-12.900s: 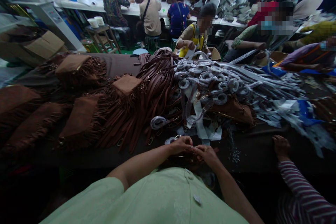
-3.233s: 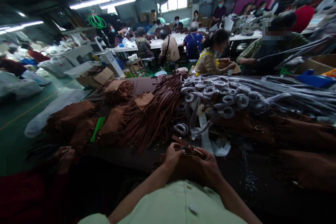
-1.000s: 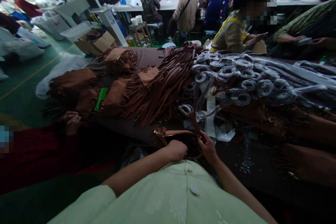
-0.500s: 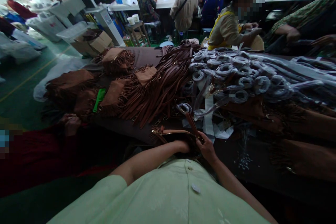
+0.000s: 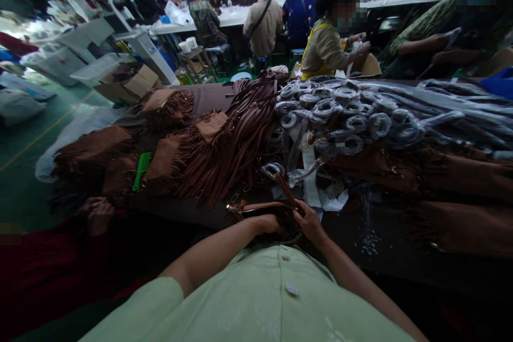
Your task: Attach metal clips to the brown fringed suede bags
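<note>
A brown fringed bag (image 5: pixel 260 211) with its top open lies at the table's near edge, right in front of me. My left hand (image 5: pixel 269 223) reaches down into the opening, and its fingers are hidden inside. My right hand (image 5: pixel 311 220) is closed on the bag's brown strap (image 5: pixel 285 188), which runs up and away to a plastic-wrapped coil (image 5: pixel 272 170).
Brown fringed bags (image 5: pixel 160 157) and loose brown straps (image 5: pixel 240 139) cover the table's left half; a green comb (image 5: pixel 141 169) lies among them. Plastic-wrapped strap coils (image 5: pixel 340 112) are heaped to the right. Another person's hand (image 5: pixel 98 214) rests at the left. People work across the table.
My left hand has gone deeper into the bag since a second ago. My right hand keeps hold of the strap. The view has shifted slightly.
</note>
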The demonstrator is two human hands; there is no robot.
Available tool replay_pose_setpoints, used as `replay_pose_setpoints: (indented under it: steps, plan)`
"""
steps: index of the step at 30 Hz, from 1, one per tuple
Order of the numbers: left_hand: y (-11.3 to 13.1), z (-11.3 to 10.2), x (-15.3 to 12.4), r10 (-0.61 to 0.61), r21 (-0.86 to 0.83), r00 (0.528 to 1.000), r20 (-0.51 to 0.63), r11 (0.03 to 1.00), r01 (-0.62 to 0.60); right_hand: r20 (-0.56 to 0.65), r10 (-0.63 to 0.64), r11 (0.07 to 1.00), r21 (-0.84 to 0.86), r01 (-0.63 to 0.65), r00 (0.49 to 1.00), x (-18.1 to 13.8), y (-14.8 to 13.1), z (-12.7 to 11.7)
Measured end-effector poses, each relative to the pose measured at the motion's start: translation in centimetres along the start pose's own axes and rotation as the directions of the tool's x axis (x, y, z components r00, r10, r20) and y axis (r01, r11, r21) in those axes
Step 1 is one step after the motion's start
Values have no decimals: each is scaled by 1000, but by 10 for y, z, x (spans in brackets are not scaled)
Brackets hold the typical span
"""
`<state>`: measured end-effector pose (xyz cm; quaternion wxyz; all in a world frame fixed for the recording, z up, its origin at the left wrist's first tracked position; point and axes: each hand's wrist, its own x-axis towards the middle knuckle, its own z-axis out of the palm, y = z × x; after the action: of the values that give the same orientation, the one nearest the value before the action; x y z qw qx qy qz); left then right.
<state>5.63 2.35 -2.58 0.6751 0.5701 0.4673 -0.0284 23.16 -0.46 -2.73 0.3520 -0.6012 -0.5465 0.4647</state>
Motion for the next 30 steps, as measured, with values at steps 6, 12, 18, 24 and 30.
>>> replay_pose_setpoints:
  steps: [6, 12, 18, 24, 30]
  plan:
    - [5, -19, -14, 17, -245, 995, 98, 969, 8, 55, -21, 1000, -4, 21, 998, 11, -7, -8]
    - [4, -17, -9, 22, -321, 993, 113, 947, 16, 71, 0, 1000, -19, 1, 997, 15, -11, -10]
    - [6, -6, -7, 182, -90, 983, -1, 979, -181, 64, -28, 998, -48, 31, 998, 17, -11, -11]
    - [18, -1, -23, 452, 39, 873, -182, 891, -453, 420, -67, 991, -81, 111, 905, 35, -4, -13]
    - [17, 4, -15, 439, 91, 888, -140, 898, -430, 461, 67, 962, -266, 66, 885, 36, 9, -11]
